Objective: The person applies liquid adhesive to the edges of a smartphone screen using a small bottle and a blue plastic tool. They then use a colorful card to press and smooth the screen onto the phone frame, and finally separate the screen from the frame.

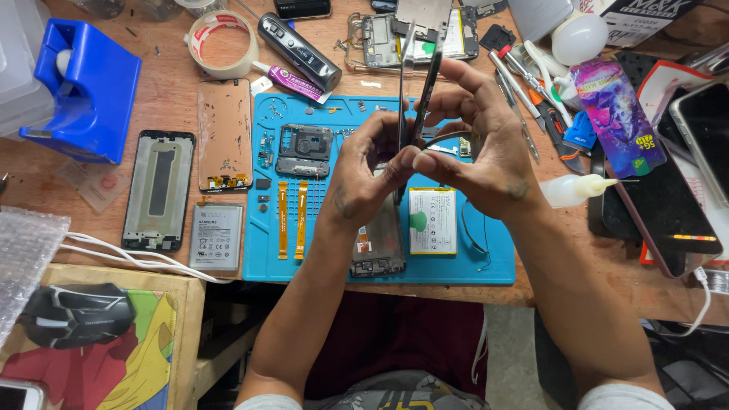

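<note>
One phone screen panel (422,83) held edge-on, two hands (433,163) pinching it, two batteries on blue mat (501,266)

On the blue mat we see a white rectangular battery label with a green spot (433,220). Left of the mat lies a pale grey labelled battery (216,236). At right stands a purple, colourful packet (616,114), beside a dark phone screen (668,212).

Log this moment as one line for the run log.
left hand: grips phone screen panel on edge | right hand: pinches same panel | below: blue repair mat, battery, orange flex cables
</note>
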